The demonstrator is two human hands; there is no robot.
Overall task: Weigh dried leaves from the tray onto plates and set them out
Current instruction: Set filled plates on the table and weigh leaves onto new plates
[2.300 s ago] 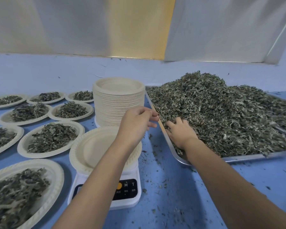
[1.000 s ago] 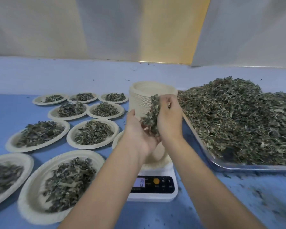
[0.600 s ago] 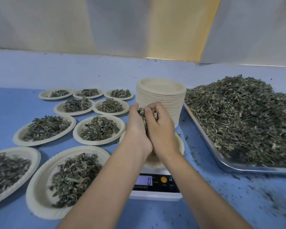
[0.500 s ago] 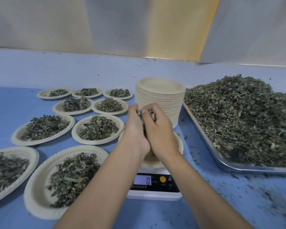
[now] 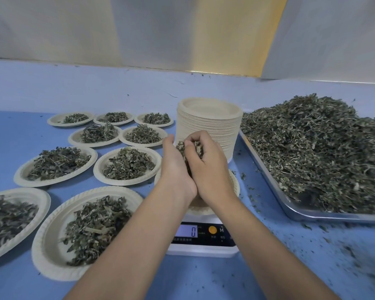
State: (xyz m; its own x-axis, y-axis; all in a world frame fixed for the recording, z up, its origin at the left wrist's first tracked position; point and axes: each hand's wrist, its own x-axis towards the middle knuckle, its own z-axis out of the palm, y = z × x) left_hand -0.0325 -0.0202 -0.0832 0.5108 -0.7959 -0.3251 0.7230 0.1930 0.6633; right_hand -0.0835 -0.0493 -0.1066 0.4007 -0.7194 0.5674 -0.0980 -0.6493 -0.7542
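Both hands (image 5: pixel 193 167) cup leaves (image 5: pixel 189 148) above plate (image 5: pixel 234 185).

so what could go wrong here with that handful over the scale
The left hand and right hand cup the handful of leaves above the plate on the scale, whose display reads 0. Leaves could spill past the rim onto the table, already littered with crumbs. A forearm hides part of the scale's panel, so overshooting the weight seems possible.
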